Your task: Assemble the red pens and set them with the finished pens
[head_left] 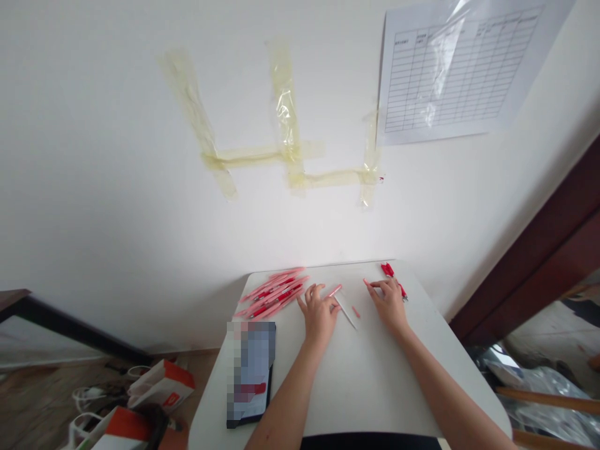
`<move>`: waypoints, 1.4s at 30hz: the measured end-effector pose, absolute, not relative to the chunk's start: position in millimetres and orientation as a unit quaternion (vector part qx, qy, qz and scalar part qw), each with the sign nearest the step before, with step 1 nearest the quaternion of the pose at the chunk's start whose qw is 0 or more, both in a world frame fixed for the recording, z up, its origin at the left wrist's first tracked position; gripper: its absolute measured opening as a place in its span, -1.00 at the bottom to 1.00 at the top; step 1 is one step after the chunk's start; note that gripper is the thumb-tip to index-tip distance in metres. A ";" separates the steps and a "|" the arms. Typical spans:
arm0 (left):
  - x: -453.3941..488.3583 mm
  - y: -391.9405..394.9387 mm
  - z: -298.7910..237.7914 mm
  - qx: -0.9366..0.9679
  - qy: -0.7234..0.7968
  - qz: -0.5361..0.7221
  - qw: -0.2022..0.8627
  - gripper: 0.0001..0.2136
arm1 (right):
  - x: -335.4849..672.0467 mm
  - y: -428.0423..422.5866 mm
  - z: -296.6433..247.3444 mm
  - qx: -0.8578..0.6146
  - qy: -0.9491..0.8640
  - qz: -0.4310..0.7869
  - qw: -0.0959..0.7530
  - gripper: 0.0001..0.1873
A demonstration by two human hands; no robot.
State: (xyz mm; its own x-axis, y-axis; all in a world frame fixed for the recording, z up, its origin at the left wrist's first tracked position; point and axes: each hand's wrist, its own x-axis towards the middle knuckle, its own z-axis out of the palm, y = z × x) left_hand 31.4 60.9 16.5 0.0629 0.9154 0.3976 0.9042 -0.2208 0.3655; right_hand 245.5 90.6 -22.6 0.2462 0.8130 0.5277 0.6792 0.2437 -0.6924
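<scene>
- Right hand (388, 301): thumb and fingertips pinching a pink end piece (366, 282), just above or on the table (365, 387), can't tell which
- Left hand (319, 312): fingers spread and curved, thumb by the near end of a pink tube (335, 290); can't tell if it grips or just rests there
- White stick (347, 314) slants from beside that thumb toward the wearer; loose pink bit (356, 311) just right of it
- Where the parts are: mid-table, between the hands; pen pile (274, 294) at far left, red parts (387, 270) past the right hand
- Handling, my read: pinch light, small piece likely slips or flicks away if squeezed off-centre
- Firm up the left hold on the tube before bringing parts near it; line axes up first, push straight, no side load
- Watch the left thumb near the stick, a nudge could roll it
- Work low over the table so a dropped bit lands close
</scene>
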 end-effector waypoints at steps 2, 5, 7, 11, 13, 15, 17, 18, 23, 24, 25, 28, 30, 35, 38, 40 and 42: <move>32.5 62.0 16.4 0.721 0.635 0.276 0.022 -0.96 | 244.3 89.1 -22.4 -0.616 -0.609 0.066 0.495 -0.38; 33.1 64.5 15.5 0.718 0.640 0.272 0.029 -0.96 | 242.3 87.2 -22.1 -0.611 -0.628 0.061 0.478 -0.42; 32.5 65.7 14.4 0.722 0.636 0.271 0.031 -0.93 | 240.6 86.1 -21.7 -0.598 -0.652 0.059 0.462 -0.46; 30.7 65.7 11.2 0.733 0.622 0.271 0.039 -0.87 | 237.2 83.5 -20.5 -0.567 -0.701 0.066 0.427 -0.57; 30.3 64.9 10.0 0.734 0.621 0.270 0.041 -0.84 | 236.0 82.2 -20.5 -0.551 -0.719 0.071 0.417 -0.63; 30.4 63.9 9.8 0.735 0.621 0.269 0.037 -0.80 | 235.4 81.4 -20.8 -0.542 -0.729 0.074 0.410 -0.68; 30.7 63.1 10.5 0.735 0.622 0.268 0.025 -0.79 | 235.1 81.1 -21.4 -0.541 -0.733 0.074 0.405 -0.71; 30.9 62.8 11.0 0.733 0.625 0.268 0.018 -0.79 | 235.1 81.2 -21.7 -0.541 -0.735 0.073 0.402 -0.72; 30.6 63.2 12.7 0.710 0.650 0.270 -0.013 -0.90 | 235.6 81.9 -23.7 -0.550 -0.733 0.059 0.396 -0.75; 30.6 63.5 12.5 0.705 0.655 0.271 -0.016 -0.92 | 236.1 81.9 -24.2 -0.559 -0.727 0.048 0.395 -0.75; 30.7 63.9 12.3 0.701 0.659 0.273 -0.018 -0.94 | 236.6 81.8 -24.8 -0.569 -0.721 0.036 0.395 -0.76; 31.8 64.5 11.7 0.690 0.668 0.277 -0.012 -0.97 | 238.0 81.0 -26.4 -0.589 -0.703 0.003 0.398 -0.76; 33.3 64.2 11.7 0.688 0.670 0.277 -0.006 -0.99 | 238.1 80.2 -26.8 -0.589 -0.701 0.001 0.402 -0.74; 37.6 62.0 10.9 0.704 0.654 0.277 -0.015 -0.94 | 235.5 78.1 -25.1 -0.581 -0.711 0.013 0.396 -0.72; 39.7 62.0 9.3 0.711 0.645 0.280 -0.012 -0.92 | 234.5 77.0 -23.6 -0.579 -0.713 0.015 0.396 -0.71; 40.7 62.4 8.3 0.713 0.643 0.279 -0.003 -0.92 | 234.3 76.3 -22.5 -0.575 -0.715 0.017 0.398 -0.69; 41.4 62.4 7.8 0.716 0.640 0.279 0.005 -0.91 | 234.2 75.4 -21.1 -0.572 -0.716 0.020 0.400 -0.67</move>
State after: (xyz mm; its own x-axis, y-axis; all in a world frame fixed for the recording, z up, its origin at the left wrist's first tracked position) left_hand 41.4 62.4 7.8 0.0245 0.9196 0.3922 0.9137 -0.1798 0.3645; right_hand 234.2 75.4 -21.1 -0.0247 0.8347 0.5501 0.8034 0.3441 -0.4860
